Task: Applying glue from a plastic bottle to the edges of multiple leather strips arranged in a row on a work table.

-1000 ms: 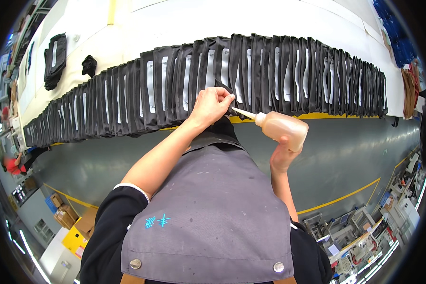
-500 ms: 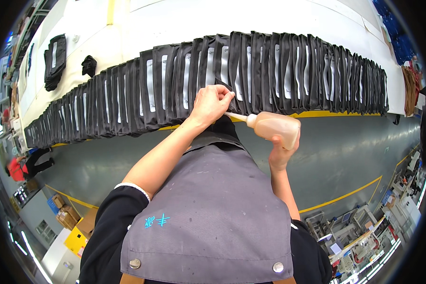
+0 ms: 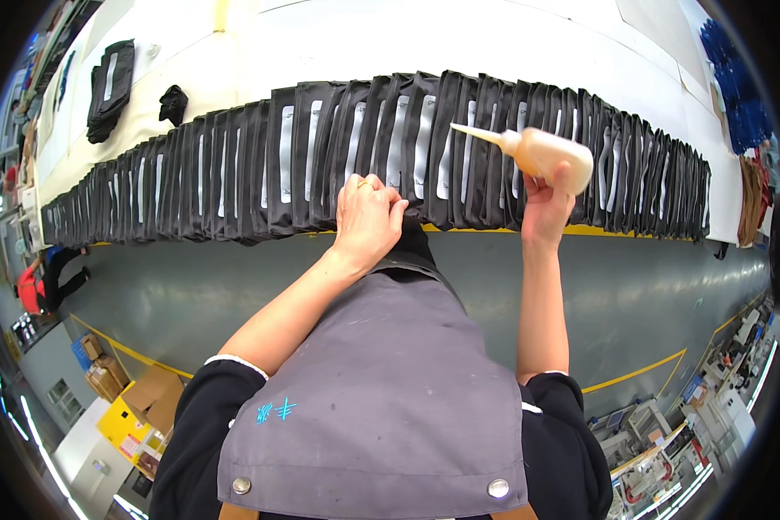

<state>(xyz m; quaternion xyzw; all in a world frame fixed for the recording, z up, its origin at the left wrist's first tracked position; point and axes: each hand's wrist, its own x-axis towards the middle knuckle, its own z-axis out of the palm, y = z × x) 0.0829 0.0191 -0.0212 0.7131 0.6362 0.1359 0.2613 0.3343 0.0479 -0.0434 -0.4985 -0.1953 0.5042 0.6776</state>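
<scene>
A long, overlapping row of flat black fabric pieces [image 3: 258, 191], many with a pale grey strip, lies along the near edge of the table. My left hand [image 3: 368, 218] is at the front edge of the row, near its middle, fingers curled and pressed together on one piece's edge; the fingertips are partly hidden. Further right, my right hand [image 3: 550, 204] is wrapped round a translucent squeeze bottle [image 3: 556, 158] with a pale amber tint. Its long thin nozzle points left, above the row and apart from my left hand.
On the white table [image 3: 338, 39] lie a small black stack [image 3: 104, 113] and a crumpled black bit [image 3: 172, 105], far left. Blue material [image 3: 735, 78] and brown cloth [image 3: 749, 204] are at the right end. A person in red [image 3: 32, 290] is at the left, beyond the grey floor [image 3: 641, 303].
My right hand has lifted the bottle up and to the right, away from my left hand. My left hand has shifted slightly left and down in the picture, still at the row's edge.
</scene>
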